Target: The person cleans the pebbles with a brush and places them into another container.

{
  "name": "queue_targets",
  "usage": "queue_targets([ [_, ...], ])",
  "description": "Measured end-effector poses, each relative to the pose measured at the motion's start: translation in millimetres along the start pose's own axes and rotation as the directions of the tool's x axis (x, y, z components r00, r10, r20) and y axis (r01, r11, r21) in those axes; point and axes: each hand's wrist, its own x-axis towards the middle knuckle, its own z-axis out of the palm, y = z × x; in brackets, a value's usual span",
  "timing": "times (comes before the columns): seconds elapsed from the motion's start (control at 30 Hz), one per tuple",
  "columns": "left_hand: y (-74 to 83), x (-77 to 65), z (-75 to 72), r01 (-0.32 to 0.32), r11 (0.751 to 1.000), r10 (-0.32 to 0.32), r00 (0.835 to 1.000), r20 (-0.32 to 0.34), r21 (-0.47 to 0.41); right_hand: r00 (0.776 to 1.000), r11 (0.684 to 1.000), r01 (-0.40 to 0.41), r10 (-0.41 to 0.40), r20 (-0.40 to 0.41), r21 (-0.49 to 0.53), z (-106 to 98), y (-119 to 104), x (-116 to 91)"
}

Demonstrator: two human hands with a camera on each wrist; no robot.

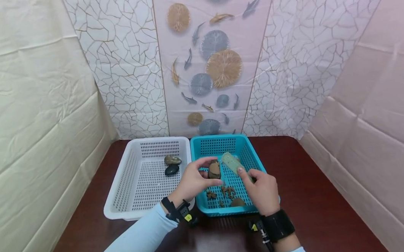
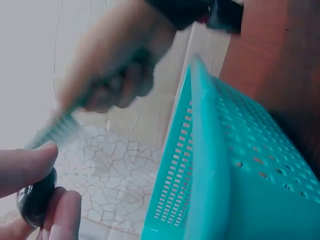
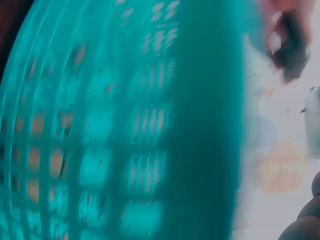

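Observation:
My left hand [image 1: 193, 181] pinches a dark stone [image 1: 214, 174] between thumb and fingers, above the blue basket [image 1: 202, 213]. Brown, mud-like material covers part of the stone's face in the head view; its glossy dark side shows in the left wrist view. A pale green brush [image 1: 231, 161] is in my right hand [image 1: 265, 191], gripped by its handle with the thumb along it. In the left wrist view the brush's bristles [image 2: 62, 129] point down, close to the stone and blurred. Brown crumbly clumps [image 1: 228, 191] and a brown-coated stone [image 1: 237, 202] lie in the blue basket.
A white basket [image 1: 114, 199] stands against the blue one on the left, with a brownish stone [image 1: 172, 160] and a black stone [image 1: 171, 170] inside. Both baskets sit on a dark red-brown table [image 1: 315, 196], with patterned cloth hung behind and at the sides.

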Motion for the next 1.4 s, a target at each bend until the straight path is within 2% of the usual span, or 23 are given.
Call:
queue_targets([
  [0.1, 1.6, -0.3, 0.4, -0.006, 1.000, 0.006, 1.000, -0.006, -0.007, 0.997, 0.997, 0.046, -0.049, 0.055, 0.055, 2, -5, -4],
  [0.17, 3.0, -0.5, 1.6, -0.017, 1.000, 0.017, 1.000, -0.021, 0.008, 0.996, 0.998, 0.047, -0.051, 0.074, 0.052, 2, -6, -4],
  [0.33, 2.1, -1.9, 4.5, -0.037, 0.994, 0.046, 0.996, -0.082, 0.102, 0.999, 0.996, -0.051, 0.052, 0.007, -0.074, 0, 1, 2],
  [0.43, 0.1, -3.0, 5.5, -0.031, 0.992, 0.043, 0.994, -0.096, 0.123, 0.999, 0.998, -0.038, 0.039, 0.008, -0.045, 1, -1, 1],
  [0.6, 1.0, -5.7, 8.5, -0.018, 0.997, 0.024, 0.997, -0.076, 0.075, 0.996, 0.995, 0.010, -0.019, 0.087, 0.100, 5, -7, -3],
  [0.7, 1.5, -7.2, 9.6, -0.001, 0.999, 0.005, 0.998, -0.070, 0.047, 0.997, 0.998, -0.022, 0.018, 0.079, 0.055, 2, -1, 0],
  [0.83, 2.1, -7.8, 7.1, 0.001, 1.000, 0.002, 0.997, -0.082, 0.029, 0.998, 0.997, -0.063, 0.063, 0.007, -0.054, -4, 6, 2],
  [0.9, 2.6, -6.6, 5.3, -0.010, 0.999, 0.013, 0.996, -0.089, 0.030, 0.999, 0.998, -0.048, 0.048, -0.003, -0.038, -5, 3, 1],
  [1.07, 7.3, -3.5, 5.8, -0.053, 0.998, 0.056, 0.996, -0.074, 0.036, 0.997, 0.996, 0.046, -0.051, 0.061, 0.076, 1, -10, -3],
  [1.13, 8.5, -3.6, 7.1, -0.064, 0.997, 0.066, 0.995, -0.073, 0.033, 0.997, 0.997, 0.048, -0.051, 0.058, 0.058, 2, -10, -1],
  [1.27, 5.4, -3.7, 8.1, -0.056, 0.997, 0.062, 0.993, -0.104, 0.053, 1.000, 1.000, -0.004, 0.004, 0.012, -0.014, -3, -3, 6],
  [1.4, 0.4, -2.6, 8.7, -0.029, 0.998, 0.035, 0.992, -0.118, 0.052, 1.000, 0.999, 0.014, -0.014, 0.006, -0.031, -5, -3, 9],
])
